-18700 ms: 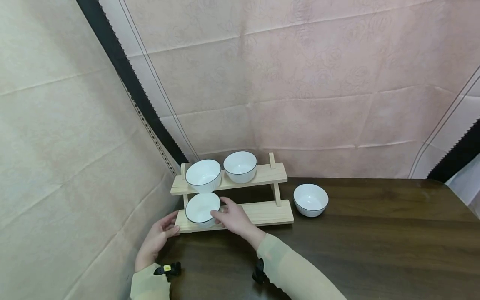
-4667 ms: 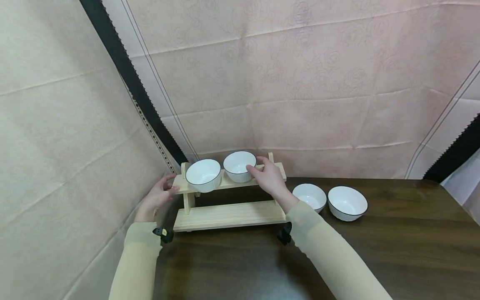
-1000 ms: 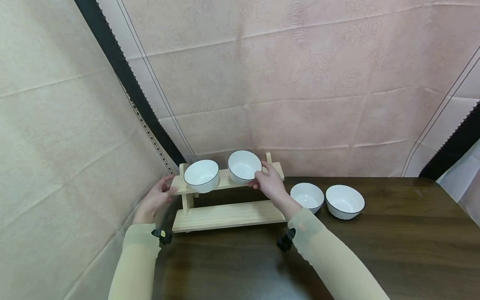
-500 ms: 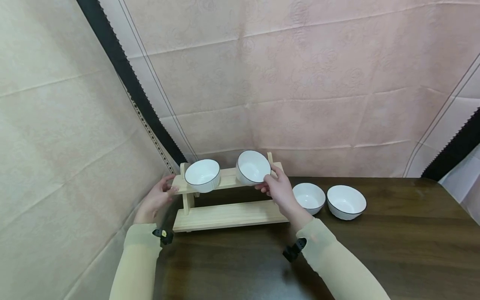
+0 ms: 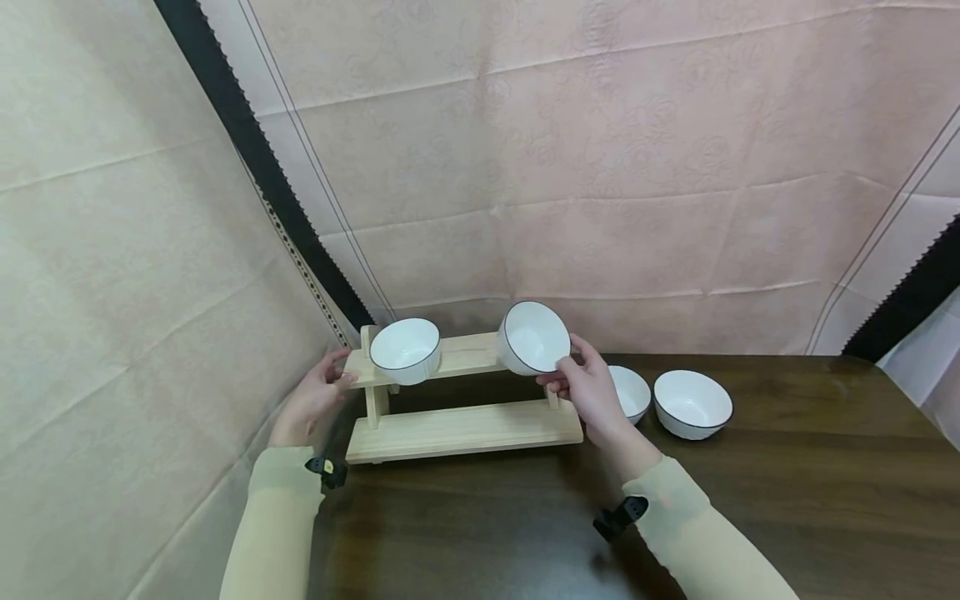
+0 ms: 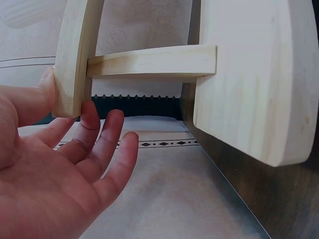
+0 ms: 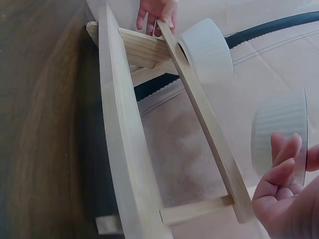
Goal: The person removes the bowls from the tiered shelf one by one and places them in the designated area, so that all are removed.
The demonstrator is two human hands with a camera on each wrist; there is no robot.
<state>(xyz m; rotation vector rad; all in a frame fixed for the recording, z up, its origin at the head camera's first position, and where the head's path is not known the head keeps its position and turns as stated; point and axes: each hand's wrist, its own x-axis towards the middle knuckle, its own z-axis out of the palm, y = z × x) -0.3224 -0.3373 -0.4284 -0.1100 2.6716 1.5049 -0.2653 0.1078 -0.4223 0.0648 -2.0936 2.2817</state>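
A two-tier wooden rack (image 5: pixel 465 432) stands on the dark table. My left hand (image 5: pixel 309 404) grips the left end of its upper board; the left wrist view shows thumb and index finger around the board end (image 6: pixel 72 64), the other fingers loosely bent. My right hand (image 5: pixel 592 396) pinches the rim of a white bowl (image 5: pixel 534 335) with a dark edge. The right wrist view shows this bowl (image 7: pixel 276 124) raised off the upper board, apart from it. Another white bowl (image 5: pixel 406 350) sits on the upper tier's left part. The lower tier holds nothing.
Two more white bowls stand on the table right of the rack: one (image 5: pixel 630 393) partly behind my right hand, the other (image 5: pixel 693 403) beside it. Pale patterned cloth (image 5: pixel 637 208) hangs behind the table, and more cloth (image 5: pixel 187 400) closes the left side.
Over the last second, my right hand has lifted the bowl and carried it rightward along the upper tier. Earlier, a bowl left the lower tier and a second one appeared on the table. My left hand stays.
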